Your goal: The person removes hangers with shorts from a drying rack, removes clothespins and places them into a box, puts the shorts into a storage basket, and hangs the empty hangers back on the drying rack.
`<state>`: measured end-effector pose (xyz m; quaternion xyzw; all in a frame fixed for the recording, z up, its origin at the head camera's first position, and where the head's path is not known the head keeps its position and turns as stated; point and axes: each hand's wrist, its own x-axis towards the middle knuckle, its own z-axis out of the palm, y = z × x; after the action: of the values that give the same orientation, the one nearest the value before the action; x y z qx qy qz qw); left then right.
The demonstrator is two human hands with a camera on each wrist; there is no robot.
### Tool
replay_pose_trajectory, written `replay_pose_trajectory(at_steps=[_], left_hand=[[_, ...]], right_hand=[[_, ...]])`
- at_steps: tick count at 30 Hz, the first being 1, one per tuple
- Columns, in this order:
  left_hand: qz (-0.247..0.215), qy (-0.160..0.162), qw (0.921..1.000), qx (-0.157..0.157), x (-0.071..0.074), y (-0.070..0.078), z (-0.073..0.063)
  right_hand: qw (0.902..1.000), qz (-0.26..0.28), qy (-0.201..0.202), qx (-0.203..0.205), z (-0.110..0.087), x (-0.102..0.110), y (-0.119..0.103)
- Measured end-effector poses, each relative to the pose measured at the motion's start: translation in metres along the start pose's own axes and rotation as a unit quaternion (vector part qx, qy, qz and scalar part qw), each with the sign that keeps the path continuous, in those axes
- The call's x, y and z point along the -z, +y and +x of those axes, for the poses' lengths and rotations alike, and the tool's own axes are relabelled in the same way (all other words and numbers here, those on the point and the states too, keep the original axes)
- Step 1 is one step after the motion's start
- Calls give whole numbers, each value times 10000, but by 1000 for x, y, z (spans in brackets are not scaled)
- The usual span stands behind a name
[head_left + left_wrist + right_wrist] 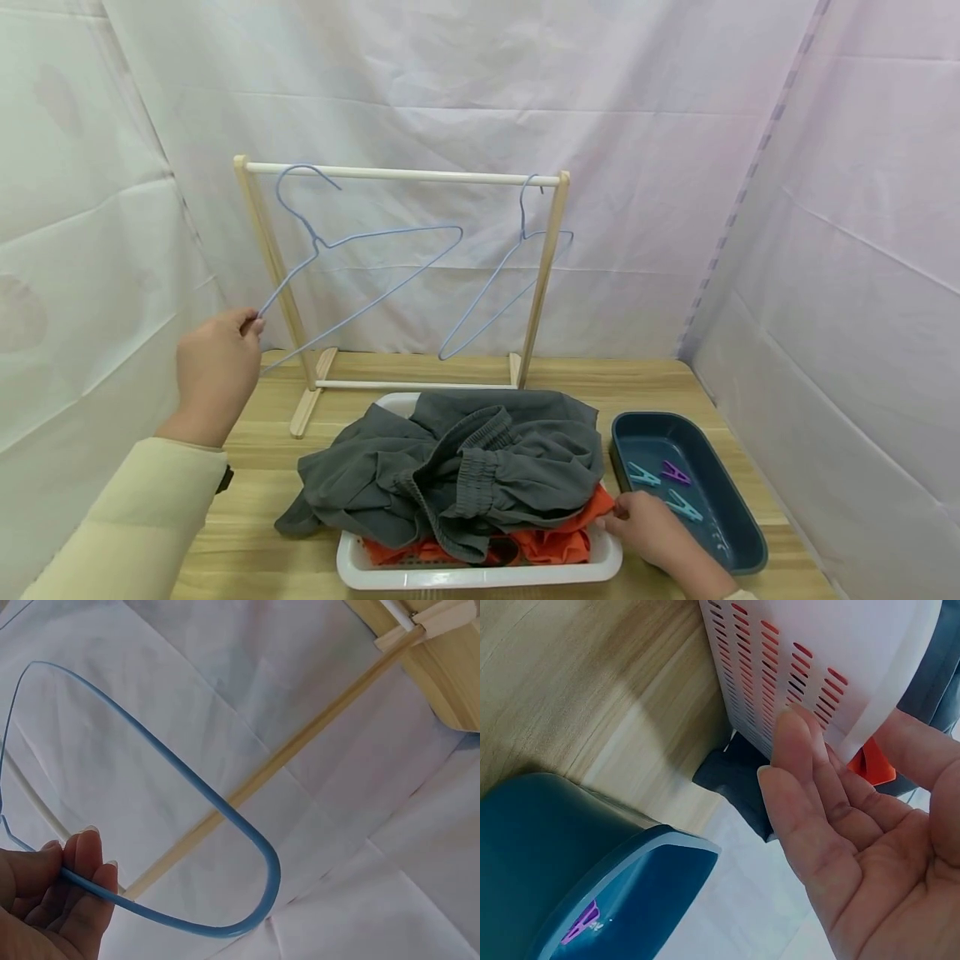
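My left hand point(219, 367) pinches one arm of a light blue wire clothes hanger point(397, 229) between thumb and fingers, near its left end. The left wrist view shows this hanger point(259, 840) running through the fingers. Its hook is level with the rack's top rail; I cannot tell whether it hangs on it. My right hand point(651, 527) holds the right rim of a white basket point(480, 577), thumb over the rim and fingers along the slotted outer wall point(795, 645). A dark grey garment point(480, 467) with gathered elastic lies heaped over orange cloth point(555, 546) in the basket.
A wooden rack point(405, 175) stands behind the basket, with a second blue hanger point(480, 296) at its right end. To the right, a dark teal tray point(738, 521) holds light blue clothespins point(684, 505) and a purple clothespin point(676, 472). White cloth walls point(637, 250) surround the table.
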<state>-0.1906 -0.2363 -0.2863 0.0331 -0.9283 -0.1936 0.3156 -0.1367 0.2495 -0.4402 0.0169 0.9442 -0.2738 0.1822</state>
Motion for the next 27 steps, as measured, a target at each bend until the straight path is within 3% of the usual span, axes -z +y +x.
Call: replay_pose_trajectory(at_steps=[17, 27], left_hand=[[300, -507, 9983, 25, 0, 15, 37], [358, -686, 9969, 122, -4, 23, 48]], right_hand=[[9999, -47, -150, -34, 1, -1, 1], [9999, -38, -117, -44, 2, -1, 2]])
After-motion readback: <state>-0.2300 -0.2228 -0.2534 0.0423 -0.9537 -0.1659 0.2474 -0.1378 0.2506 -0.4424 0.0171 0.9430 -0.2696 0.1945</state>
